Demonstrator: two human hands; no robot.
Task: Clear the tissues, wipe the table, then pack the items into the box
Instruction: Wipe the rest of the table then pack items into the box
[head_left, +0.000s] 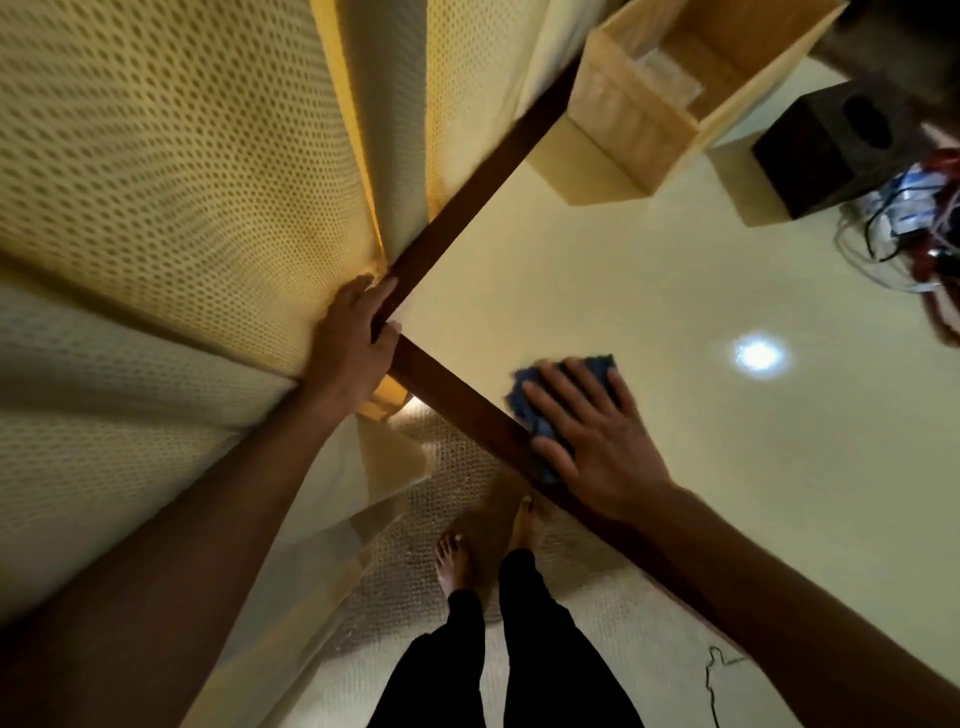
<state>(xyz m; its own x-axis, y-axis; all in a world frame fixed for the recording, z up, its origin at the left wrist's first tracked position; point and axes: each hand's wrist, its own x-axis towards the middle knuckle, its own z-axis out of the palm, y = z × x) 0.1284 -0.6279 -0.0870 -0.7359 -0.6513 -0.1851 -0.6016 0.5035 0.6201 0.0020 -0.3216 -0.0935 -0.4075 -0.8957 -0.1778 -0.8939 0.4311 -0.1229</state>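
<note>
On the near left corner of the cream glossy-topped table (649, 322), the left hand (353, 343) grips the dark brown wooden rim (467, 410), its fingers curled over the corner and the thumb lying on the top surface. Just right of it, at the near edge, the right hand (597, 441) presses flat on a crumpled blue cloth (524, 410); its fingers are straight and slightly apart, and the cloth shows beyond the fingertips and beside the thumb, partly overlapping the rim. At the far side of the table stands an open light wooden box (639, 114), upright, its contents unclear. To the right of the box, apart from it, sits a dark brown cube-shaped tissue holder (821, 150) with an oval slot on top. A tangle of cables and small red and blue items (914, 218) lies at the far right, too blurred to identify. A round lamp reflection (758, 354) marks the tabletop. Cream perforated fabric (182, 182) fills the left; bare feet (452, 561) stand below on pale carpet (405, 597).
</note>
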